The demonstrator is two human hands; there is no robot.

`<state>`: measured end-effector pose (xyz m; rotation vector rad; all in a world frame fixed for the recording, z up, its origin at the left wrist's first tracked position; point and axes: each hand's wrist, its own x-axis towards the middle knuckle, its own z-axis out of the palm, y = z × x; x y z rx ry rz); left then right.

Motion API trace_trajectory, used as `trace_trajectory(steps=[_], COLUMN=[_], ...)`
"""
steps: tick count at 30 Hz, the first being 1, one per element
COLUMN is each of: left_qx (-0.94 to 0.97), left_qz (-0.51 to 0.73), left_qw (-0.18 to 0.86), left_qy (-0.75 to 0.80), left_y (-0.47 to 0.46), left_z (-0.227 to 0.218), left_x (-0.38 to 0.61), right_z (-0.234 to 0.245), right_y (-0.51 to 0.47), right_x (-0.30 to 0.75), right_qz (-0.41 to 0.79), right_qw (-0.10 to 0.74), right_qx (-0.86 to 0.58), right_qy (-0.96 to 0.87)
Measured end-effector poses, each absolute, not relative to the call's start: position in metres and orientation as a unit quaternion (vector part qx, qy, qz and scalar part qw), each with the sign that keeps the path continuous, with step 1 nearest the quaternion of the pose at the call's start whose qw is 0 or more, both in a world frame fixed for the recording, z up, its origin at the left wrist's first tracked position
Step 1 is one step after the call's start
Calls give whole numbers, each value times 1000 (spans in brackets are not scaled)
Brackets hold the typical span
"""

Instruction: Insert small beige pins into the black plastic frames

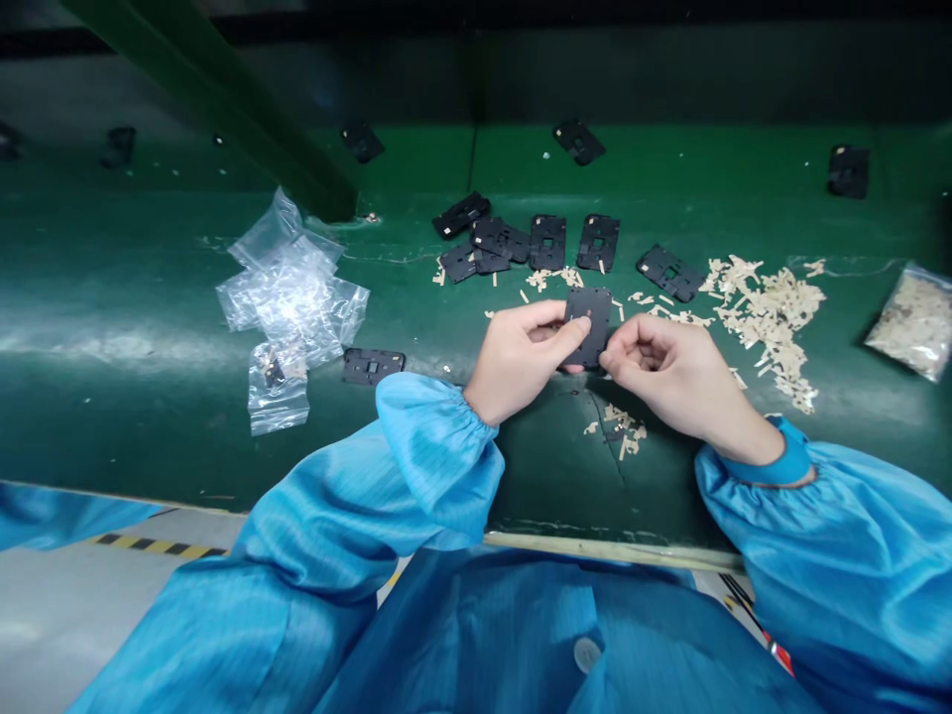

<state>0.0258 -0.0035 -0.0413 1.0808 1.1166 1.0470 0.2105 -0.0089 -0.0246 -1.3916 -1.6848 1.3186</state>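
A thin black plastic plate [593,332] is held upright over the bench by my left hand [521,357], the thumb flat on its face and the fingers behind. My right hand [661,372] is at the plate's lower right edge, thumb and forefinger pinched together; whatever is between them is hidden. Below the hands lies a small heap of cream-coloured slips [629,433]. Beyond them, several similar black plates [547,243] lie on the green bench, some overlapping. A larger pile of cream slips [777,317] spreads to the right of my right hand.
Clear zip bags [294,283] are heaped on the left, beside a small bag with dark parts [277,392]. One black plate [373,366] lies near my left sleeve. A filled bag [916,319] sits far right. A green post [245,109] rises from the bench [149,416].
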Motion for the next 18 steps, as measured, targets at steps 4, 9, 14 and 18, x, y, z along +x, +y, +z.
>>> trace_trajectory(steps=[4, 9, 14, 18], left_qx=[467, 470, 475, 477], left_qz=[449, 451, 449, 449], left_qw=[590, 589, 585, 587], left_qy=[481, 479, 480, 476], left_y=[-4, -4, -3, -3], left_z=[-42, -42, -42, -42], left_x=[25, 25, 25, 24], right_z=[-25, -25, -25, -25], right_y=[-9, -9, -9, -8], right_x=[211, 211, 211, 212], right_qz=[497, 499, 507, 517], right_qw=[292, 292, 297, 296], right_qx=[-522, -523, -519, -516], right_qy=[-629, -626, -621, -615])
